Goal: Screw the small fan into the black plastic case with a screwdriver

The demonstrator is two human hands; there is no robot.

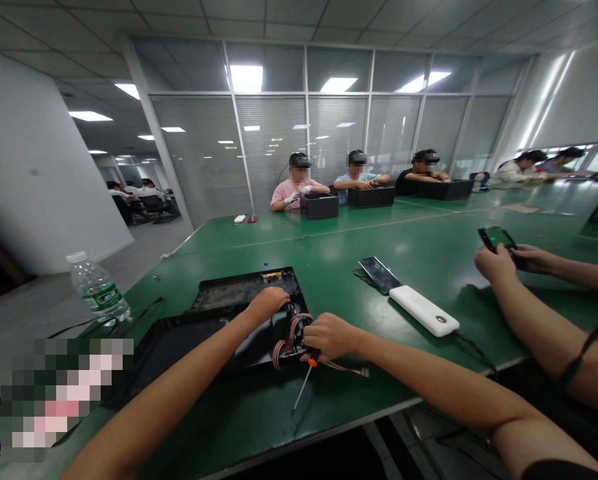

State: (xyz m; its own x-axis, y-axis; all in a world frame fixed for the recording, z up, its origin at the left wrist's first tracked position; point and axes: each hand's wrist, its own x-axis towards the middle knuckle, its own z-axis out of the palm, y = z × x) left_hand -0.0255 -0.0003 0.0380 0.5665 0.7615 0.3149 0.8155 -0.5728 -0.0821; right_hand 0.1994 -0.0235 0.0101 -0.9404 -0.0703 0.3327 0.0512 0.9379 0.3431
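A black electronics casing (pixel 249 347) lies on the green table, with a bundle of striped ribbon wires (pixel 293 330) at its right end. My left hand (pixel 269 304) reaches over the casing, fingers bent down against dark parts at its right end. What those fingers pinch is hidden. Close to the wires, my right hand (pixel 331 335) is closed, with a screwdriver (pixel 303 388) held in it, its orange collar and thin shaft pointing down toward the table. Behind the casing lies a flat black cover panel (pixel 249 291) with a brass-coloured strip.
A white power bank (pixel 423 311) and a phone (pixel 379 274) lie to the right. At the left edge stands a water bottle (pixel 99 290) near black cables. A neighbour's hands (pixel 499 263) hold a circuit board at right. Several people sit across the table (pixel 329 247) behind dark boxes.
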